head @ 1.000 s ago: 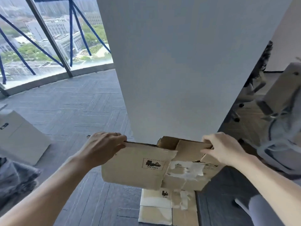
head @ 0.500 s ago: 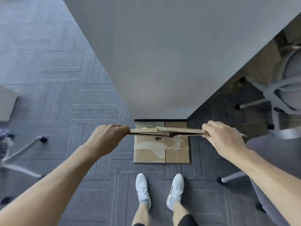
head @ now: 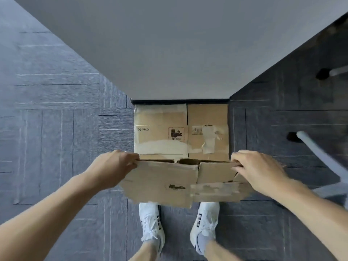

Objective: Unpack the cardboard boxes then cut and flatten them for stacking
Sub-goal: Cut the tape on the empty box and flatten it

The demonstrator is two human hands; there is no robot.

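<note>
Tilted face-up since half a second ago, edge-on before: flattened box (head: 169, 183). Left hand (head: 114, 166) clamped on its left top corner, right hand (head: 258, 170) on the right; just short of floor stack (head: 180, 129), above white shoes (head: 151, 223).

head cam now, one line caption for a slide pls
Both hands, left and right, hold a flattened box above the flattened cardboard lying by the pillar.
</note>
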